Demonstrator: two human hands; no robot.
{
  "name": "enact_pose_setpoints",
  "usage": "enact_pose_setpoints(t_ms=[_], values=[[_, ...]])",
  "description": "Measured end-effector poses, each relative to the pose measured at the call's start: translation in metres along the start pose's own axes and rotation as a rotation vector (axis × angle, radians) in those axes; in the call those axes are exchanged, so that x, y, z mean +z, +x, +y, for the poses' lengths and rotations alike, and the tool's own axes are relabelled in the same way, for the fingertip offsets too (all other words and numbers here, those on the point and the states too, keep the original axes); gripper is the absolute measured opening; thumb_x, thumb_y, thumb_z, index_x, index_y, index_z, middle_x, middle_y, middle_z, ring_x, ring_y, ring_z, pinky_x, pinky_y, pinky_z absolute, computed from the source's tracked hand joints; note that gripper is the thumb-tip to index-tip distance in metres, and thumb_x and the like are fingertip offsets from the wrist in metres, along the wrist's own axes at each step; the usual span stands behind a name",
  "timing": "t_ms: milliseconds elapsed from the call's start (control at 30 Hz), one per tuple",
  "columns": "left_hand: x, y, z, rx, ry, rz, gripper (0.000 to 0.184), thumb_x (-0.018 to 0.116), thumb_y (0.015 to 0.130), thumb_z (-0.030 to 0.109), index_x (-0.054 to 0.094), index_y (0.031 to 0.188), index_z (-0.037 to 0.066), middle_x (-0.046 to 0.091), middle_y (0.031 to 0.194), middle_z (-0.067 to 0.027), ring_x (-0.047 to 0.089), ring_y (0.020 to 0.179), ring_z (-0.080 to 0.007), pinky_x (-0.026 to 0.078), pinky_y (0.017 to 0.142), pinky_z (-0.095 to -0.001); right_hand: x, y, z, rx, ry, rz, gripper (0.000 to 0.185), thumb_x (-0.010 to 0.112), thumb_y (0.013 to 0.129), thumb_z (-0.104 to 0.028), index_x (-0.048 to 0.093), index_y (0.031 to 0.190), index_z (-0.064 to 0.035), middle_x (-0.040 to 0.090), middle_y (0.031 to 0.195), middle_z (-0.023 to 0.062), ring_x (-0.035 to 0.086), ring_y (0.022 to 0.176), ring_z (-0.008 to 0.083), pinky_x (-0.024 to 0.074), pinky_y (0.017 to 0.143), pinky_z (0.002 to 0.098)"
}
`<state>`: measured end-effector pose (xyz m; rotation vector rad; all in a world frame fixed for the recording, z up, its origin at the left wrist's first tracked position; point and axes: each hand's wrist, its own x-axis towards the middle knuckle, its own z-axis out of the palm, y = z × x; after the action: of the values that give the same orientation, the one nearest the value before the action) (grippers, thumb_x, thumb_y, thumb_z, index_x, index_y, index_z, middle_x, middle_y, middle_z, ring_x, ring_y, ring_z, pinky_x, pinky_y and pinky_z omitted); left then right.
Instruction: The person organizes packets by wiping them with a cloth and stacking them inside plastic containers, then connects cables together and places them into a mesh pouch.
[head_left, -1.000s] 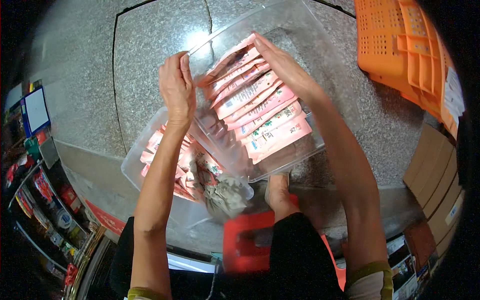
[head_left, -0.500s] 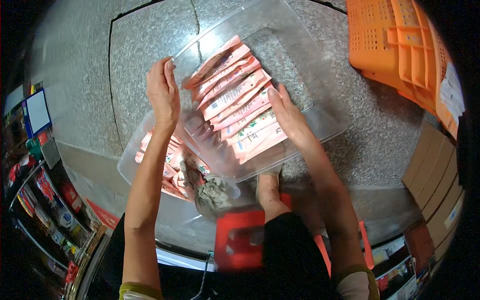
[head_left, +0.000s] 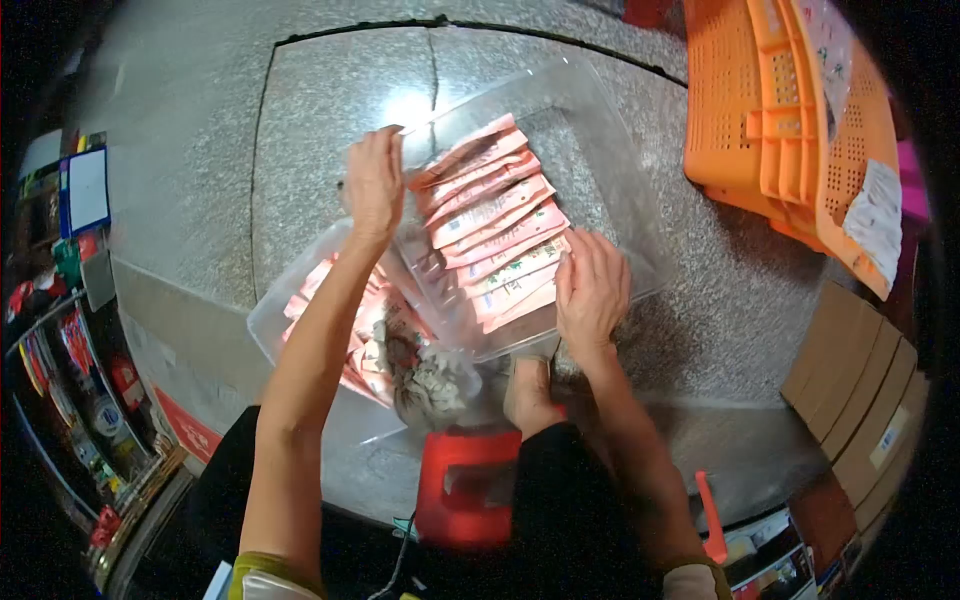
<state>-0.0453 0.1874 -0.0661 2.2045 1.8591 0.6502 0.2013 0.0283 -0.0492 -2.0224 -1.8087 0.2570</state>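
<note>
A clear plastic bin (head_left: 632, 165) lies tilted on the stone floor, with a row of overlapping pink packets (head_left: 497, 215) inside it. My left hand (head_left: 375, 190) is closed at the bin's upper left corner, fingertips on the rim. At the right ends of the lower packets is my right hand (head_left: 597, 290), its fingers bent and the thumb apart, touching the packet edges. A second clear bin (head_left: 268, 322) beneath my left forearm contains more pink packets (head_left: 368, 300) in a loose heap. A crumpled grey cloth (head_left: 428, 385) rests at its near side.
An orange perforated basket (head_left: 735, 120) stands at the upper right. Below it are stacked flat cardboard pieces (head_left: 850, 370). A red stool (head_left: 465, 490) is close to my legs, beside my foot (head_left: 530, 390). Shelves with goods (head_left: 100, 400) line the left.
My right hand has slid down and right, from lying over the packets to their right ends, fingers now more bent. The left hand stays at the bin's corner. The whole view has shifted.
</note>
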Motion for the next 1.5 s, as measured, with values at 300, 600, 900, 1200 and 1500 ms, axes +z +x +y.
enact_pose_setpoints(t_ms=[300,600,900,1200,1500], values=[[-0.062,-0.069,0.016,-0.181,-0.231,0.005,0.039,0.037,0.1,0.024,0.046,0.13,0.001,0.046,0.133,-0.0251,0.043,0.123,-0.0389,0.03,0.106,-0.0457,-0.015,0.011,0.006,0.099,0.44,-0.284,0.054,0.055,0.093,-0.037,0.046,0.135,-0.0057,0.051,0.132,0.0148,0.046,0.124,0.0274,0.0383,0.101,0.0379],[-0.086,-0.295,0.023,-0.482,-0.228,-0.155,0.055,0.06,0.08,0.016,0.046,0.133,0.011,0.056,0.113,-0.0219,0.051,0.109,-0.0401,0.036,0.096,-0.0541,-0.154,-0.089,0.018,0.628,0.976,-0.242,0.062,0.049,0.095,-0.044,0.031,0.144,-0.0111,0.038,0.145,0.0122,0.041,0.128,0.0273,0.0374,0.102,0.0429],[-0.113,-0.31,0.053,-0.292,-0.312,-0.28,0.019,0.058,0.08,0.014,0.064,0.093,0.002,0.057,0.105,-0.0234,0.056,0.101,-0.0382,0.047,0.084,-0.0467,-0.35,-0.219,-0.004,0.723,0.736,0.171,0.047,0.052,0.097,-0.034,0.046,0.136,-0.0087,0.056,0.13,0.0087,0.054,0.115,0.0203,0.0433,0.092,0.0342],[-0.083,-0.311,0.028,-0.267,-0.593,-0.23,0.017,0.06,0.081,0.013,0.064,0.085,-0.003,0.061,0.077,-0.0292,0.062,0.074,-0.0427,0.049,0.066,-0.048,-0.389,-0.224,-0.103,0.03,0.623,0.311,0.035,0.048,0.099,-0.009,0.049,0.132,-0.0009,0.054,0.13,0.0129,0.052,0.117,0.0208,0.0406,0.099,0.0335],[-0.126,-0.316,0.017,-0.34,-0.356,-0.196,0.021,0.054,0.08,0.013,0.064,0.079,-0.004,0.061,0.078,-0.029,0.062,0.077,-0.0437,0.05,0.074,-0.0487,-0.385,-0.239,-0.11,0.069,0.584,0.22,0.032,0.048,0.097,-0.005,0.052,0.128,-0.0001,0.056,0.127,0.0116,0.054,0.114,0.0188,0.0418,0.098,0.0308]])
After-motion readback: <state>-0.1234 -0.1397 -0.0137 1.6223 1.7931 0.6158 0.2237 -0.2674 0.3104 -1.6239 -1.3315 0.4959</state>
